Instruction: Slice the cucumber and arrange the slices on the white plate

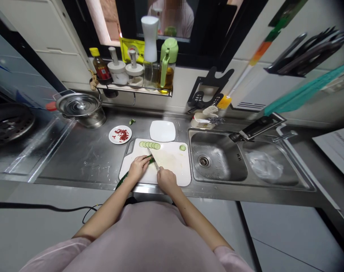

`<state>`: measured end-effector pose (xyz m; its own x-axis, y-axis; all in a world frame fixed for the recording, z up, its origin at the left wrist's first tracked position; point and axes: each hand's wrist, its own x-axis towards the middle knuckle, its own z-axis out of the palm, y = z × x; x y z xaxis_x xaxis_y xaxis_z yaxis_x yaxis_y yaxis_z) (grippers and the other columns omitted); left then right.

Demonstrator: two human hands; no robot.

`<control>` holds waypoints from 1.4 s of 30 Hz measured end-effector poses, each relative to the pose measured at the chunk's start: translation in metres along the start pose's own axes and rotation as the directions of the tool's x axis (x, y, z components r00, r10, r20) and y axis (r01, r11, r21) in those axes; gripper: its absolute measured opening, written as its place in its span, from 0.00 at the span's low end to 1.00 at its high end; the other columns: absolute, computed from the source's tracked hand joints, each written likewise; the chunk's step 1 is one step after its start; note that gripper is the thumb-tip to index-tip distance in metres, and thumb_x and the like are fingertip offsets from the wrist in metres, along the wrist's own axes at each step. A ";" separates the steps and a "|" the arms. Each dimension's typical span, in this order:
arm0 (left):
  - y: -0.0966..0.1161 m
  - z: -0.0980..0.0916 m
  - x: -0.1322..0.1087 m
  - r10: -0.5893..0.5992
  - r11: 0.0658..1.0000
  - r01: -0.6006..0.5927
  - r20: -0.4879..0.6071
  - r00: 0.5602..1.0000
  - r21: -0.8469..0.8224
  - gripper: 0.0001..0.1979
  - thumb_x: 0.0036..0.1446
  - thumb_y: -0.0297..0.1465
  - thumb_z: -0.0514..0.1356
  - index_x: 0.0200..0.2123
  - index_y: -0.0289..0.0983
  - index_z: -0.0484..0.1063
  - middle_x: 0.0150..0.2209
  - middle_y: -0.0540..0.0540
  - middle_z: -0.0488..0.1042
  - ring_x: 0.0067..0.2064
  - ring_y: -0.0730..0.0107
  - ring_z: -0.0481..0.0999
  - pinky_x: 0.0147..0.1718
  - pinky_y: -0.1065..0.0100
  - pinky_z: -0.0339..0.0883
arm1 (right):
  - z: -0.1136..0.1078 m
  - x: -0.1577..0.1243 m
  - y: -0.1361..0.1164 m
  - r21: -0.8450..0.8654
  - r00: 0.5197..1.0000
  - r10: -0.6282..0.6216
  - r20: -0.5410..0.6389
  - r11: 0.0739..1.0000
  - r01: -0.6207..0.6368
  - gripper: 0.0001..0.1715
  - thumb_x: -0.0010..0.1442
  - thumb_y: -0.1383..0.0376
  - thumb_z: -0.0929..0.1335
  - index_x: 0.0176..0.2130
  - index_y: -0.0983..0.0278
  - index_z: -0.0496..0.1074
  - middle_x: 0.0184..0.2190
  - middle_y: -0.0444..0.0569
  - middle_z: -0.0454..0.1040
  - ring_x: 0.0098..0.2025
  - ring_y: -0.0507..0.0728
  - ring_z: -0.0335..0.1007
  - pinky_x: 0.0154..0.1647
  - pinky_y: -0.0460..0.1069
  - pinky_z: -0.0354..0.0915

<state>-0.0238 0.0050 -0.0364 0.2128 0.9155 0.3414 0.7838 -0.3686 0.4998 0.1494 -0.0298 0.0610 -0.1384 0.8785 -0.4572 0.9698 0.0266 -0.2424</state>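
On a white cutting board [172, 173] my left hand [138, 167] is closed over a dark green cucumber [121, 182], whose long end sticks out past the board's left edge under my forearm. My right hand [166, 179] grips the handle of a kitchen knife [155, 162]; the blade slants up and left, right at the cucumber's cut end by my left fingertips. A row of pale cucumber slices [149, 145] lies overlapping along the board's far edge. Another small group of slices [182, 147] sits at the far right corner.
Behind the board stand a white square plate [162, 131] and a round plate [120, 135] with chopped red bits. A cucumber stub [131, 121] lies nearby. To the right is a steel sink [220, 172]; at left, a lidded pot [88, 113]. Bottles line a wall shelf [138, 88].
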 end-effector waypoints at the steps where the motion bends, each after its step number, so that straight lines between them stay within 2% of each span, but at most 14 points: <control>1: 0.000 0.000 0.000 0.001 1.000 -0.001 0.002 1.000 -0.001 0.14 0.63 0.33 0.55 0.48 0.42 0.77 0.49 0.44 0.76 0.49 0.62 0.74 0.51 0.58 0.70 | 0.001 0.000 -0.001 -0.005 1.000 -0.002 0.004 1.000 0.002 0.18 0.67 0.66 0.56 0.48 0.68 0.68 0.40 0.60 0.77 0.45 0.61 0.75 0.41 0.50 0.64; 10: 0.001 -0.004 0.003 0.010 1.000 -0.010 0.007 1.000 0.000 0.13 0.62 0.32 0.55 0.47 0.41 0.77 0.48 0.44 0.76 0.47 0.63 0.75 0.49 0.59 0.70 | 0.002 0.005 -0.005 0.017 0.998 -0.004 0.067 1.000 0.003 0.18 0.66 0.68 0.56 0.49 0.68 0.68 0.40 0.60 0.77 0.46 0.61 0.75 0.42 0.51 0.65; 42: 0.004 -0.006 0.004 0.011 1.000 -0.011 0.019 1.000 -0.005 0.13 0.63 0.32 0.55 0.46 0.41 0.77 0.48 0.44 0.77 0.47 0.63 0.75 0.49 0.59 0.70 | 0.002 0.021 -0.009 0.030 0.995 -0.017 0.096 0.999 0.015 0.17 0.64 0.69 0.59 0.49 0.68 0.69 0.43 0.61 0.77 0.48 0.61 0.74 0.44 0.51 0.66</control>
<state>-0.0231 0.0066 -0.0281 0.2329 0.9143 0.3315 0.7783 -0.3796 0.5002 0.1378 -0.0127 0.0520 -0.1737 0.8281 -0.5329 0.9614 0.0253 -0.2741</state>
